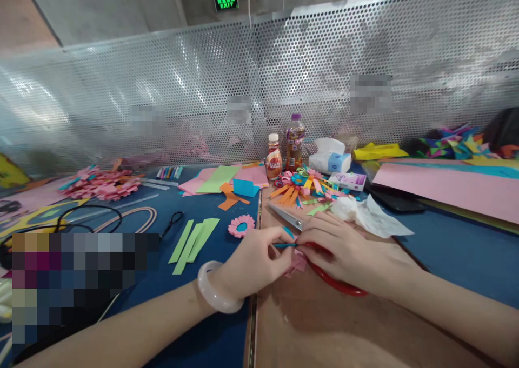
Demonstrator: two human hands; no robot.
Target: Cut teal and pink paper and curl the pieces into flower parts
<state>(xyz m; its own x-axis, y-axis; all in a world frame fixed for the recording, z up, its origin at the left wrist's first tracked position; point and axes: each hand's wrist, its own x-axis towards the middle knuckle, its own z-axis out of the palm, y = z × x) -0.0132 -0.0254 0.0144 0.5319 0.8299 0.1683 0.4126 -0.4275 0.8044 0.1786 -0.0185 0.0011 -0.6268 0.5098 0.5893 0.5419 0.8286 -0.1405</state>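
Observation:
My left hand [259,257], with a white bangle on its wrist, has thumb and fingers closed on a small blue paper strip [284,245]. At the strip's other end, the fingertips of my right hand [336,243] pinch it too. Red-handled scissors [344,287] pass under my right hand, their blades pointing away to the left; whether the hand grips them or just covers them is hidden. Below the fingers are crumpled pink paper pieces [298,265]. Just beyond my left hand is a pink paper flower [241,226] with a blue centre.
Green paper strips [194,243] lie left. A pink paper pile [103,183] sits farther left, near cables. Behind are colourful paper flowers [302,184], two bottles [274,160], a tissue pack [330,160] and crumpled tissue [371,216]. Pink sheets [446,187] lie right, before a perforated metal screen [194,98].

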